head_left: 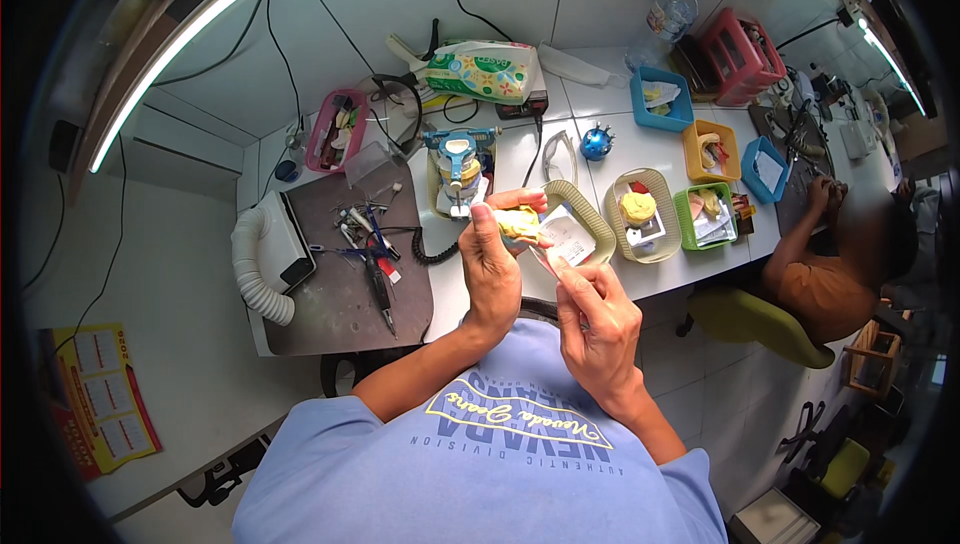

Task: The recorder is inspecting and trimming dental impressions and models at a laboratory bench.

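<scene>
My left hand grips a yellow tooth model; my right hand, at four o'clock, pinches a thin tool.

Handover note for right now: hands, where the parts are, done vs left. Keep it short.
Left hand: grips the yellow dental cast above the bench edge.
Right hand: pinches a thin tool, tip at the cast's underside.
Beige oval basket with a paper slip sits just behind the cast; blue articulator stands to its left.
Done: cast is out and in hand.
Left: work on the cast looks unfinished; it is not back in any basket.
</scene>
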Demonstrator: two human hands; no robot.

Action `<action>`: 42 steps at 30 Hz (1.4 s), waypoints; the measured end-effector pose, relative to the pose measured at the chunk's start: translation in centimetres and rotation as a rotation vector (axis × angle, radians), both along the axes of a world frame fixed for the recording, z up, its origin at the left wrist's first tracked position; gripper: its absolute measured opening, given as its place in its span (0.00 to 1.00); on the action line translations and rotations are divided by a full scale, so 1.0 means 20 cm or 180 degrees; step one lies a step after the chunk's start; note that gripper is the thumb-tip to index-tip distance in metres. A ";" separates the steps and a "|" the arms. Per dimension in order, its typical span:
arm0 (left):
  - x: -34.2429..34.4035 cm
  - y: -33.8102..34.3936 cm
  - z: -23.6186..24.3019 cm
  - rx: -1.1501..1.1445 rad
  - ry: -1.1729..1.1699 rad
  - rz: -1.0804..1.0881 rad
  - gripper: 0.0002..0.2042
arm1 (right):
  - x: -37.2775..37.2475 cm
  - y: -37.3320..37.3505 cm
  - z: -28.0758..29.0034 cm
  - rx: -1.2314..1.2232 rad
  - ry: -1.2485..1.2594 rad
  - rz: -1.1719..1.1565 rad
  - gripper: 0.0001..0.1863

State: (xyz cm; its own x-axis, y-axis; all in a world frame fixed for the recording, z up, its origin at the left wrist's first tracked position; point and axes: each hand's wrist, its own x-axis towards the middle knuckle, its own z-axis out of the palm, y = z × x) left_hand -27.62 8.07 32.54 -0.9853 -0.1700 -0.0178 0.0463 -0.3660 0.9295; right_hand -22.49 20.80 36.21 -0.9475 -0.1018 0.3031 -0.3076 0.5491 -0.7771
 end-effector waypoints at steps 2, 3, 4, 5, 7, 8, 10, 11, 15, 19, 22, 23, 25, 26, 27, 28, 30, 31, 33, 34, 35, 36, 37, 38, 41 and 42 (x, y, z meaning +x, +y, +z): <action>0.00 0.00 0.01 -0.0145 0.0060 0.0060 0.32 | 0.00 0.00 0.02 0.0106 0.0142 0.0073 0.23; 0.00 0.00 0.02 -0.0290 0.0113 0.0110 0.32 | -0.01 0.00 0.02 0.0109 0.0146 0.0067 0.23; 0.01 0.00 0.03 -0.0288 0.0118 0.0103 0.32 | -0.02 0.00 0.01 0.0146 0.0152 0.0104 0.24; 0.01 0.00 0.04 -0.0452 0.0150 0.0133 0.32 | -0.02 0.00 0.01 0.0182 0.0158 0.0141 0.24; 0.01 0.00 0.05 -0.0620 0.0184 0.0174 0.32 | -0.03 -0.01 0.02 0.0165 0.0197 0.0116 0.23; 0.01 -0.01 0.04 -0.0818 0.0349 0.0165 0.30 | -0.03 -0.01 0.03 0.0149 0.0232 0.0087 0.21; 0.00 -0.02 0.04 -0.1017 0.0518 0.0154 0.27 | -0.02 0.00 0.02 0.0239 0.0259 0.0096 0.23; 0.00 -0.02 0.04 -0.1108 0.0661 0.0187 0.26 | -0.02 0.00 0.01 0.0331 0.0282 0.0105 0.25; 0.01 0.00 0.06 -0.1206 0.0763 0.0295 0.28 | -0.02 -0.01 0.03 0.0405 0.0350 0.0123 0.24; 0.03 0.01 0.03 -0.1140 0.0687 0.0317 0.29 | -0.01 -0.01 0.01 -0.0221 -0.0025 0.0246 0.24; 0.03 0.02 0.01 -0.0877 0.0728 0.0331 0.26 | 0.00 -0.03 -0.06 -0.0821 -0.0407 0.0278 0.23; 0.02 0.02 0.00 -0.0948 0.0866 0.0363 0.26 | 0.01 -0.03 -0.08 -0.1099 -0.0582 0.0257 0.21; 0.01 0.02 0.00 -0.1020 0.0998 0.0403 0.26 | 0.03 -0.06 -0.08 -0.1637 -0.0978 0.0176 0.21; 0.01 0.02 0.00 -0.1112 0.0945 0.0441 0.29 | 0.04 -0.07 -0.07 -0.2174 -0.1373 0.0085 0.20; 0.01 0.02 0.00 -0.1201 0.0894 0.0474 0.33 | 0.03 -0.07 -0.05 -0.2174 -0.1373 0.0084 0.20; 0.01 0.01 0.00 -0.1201 0.0894 0.0473 0.33 | 0.03 -0.07 -0.02 -0.2618 -0.1819 0.0067 0.19; 0.01 0.01 0.01 -0.1158 0.0691 0.0443 0.32 | 0.02 -0.07 -0.01 -0.3061 -0.2262 0.0048 0.19; 0.01 0.01 0.01 -0.1157 0.0695 0.0439 0.32 | 0.03 -0.08 -0.03 -0.2778 -0.1906 -0.0003 0.18; 0.00 0.00 0.02 -0.1566 0.0937 0.0169 0.30 | 0.02 -0.07 -0.07 -0.2496 -0.1552 -0.0051 0.17; 0.00 -0.01 0.02 -0.1568 0.0938 0.0168 0.30 | 0.01 -0.05 -0.09 -0.1906 -0.1124 -0.0013 0.16; 0.01 -0.01 0.01 -0.1403 0.0868 0.0071 0.29 | 0.01 -0.04 -0.09 -0.1315 -0.0697 0.0023 0.15; 0.01 -0.01 0.00 -0.1240 0.0793 -0.0018 0.27 | 0.00 -0.03 -0.07 -0.1317 -0.0701 0.0030 0.15; 0.02 -0.01 0.00 -0.1243 0.0790 -0.0013 0.27 | 0.00 -0.03 -0.03 -0.0985 -0.0562 0.0025 0.15; 0.02 0.00 0.00 -0.0873 0.0546 -0.0100 0.26 | -0.01 -0.03 0.00 -0.0654 -0.0422 0.0019 0.15; 0.01 -0.01 0.03 0.0249 -0.0251 -0.0422 0.26 | 0.00 0.04 0.04 -0.0381 -0.0280 -0.0021 0.16; 0.00 -0.02 0.03 0.0998 -0.0822 -0.0664 0.26 | -0.01 0.09 0.04 -0.0227 -0.0185 -0.0076 0.17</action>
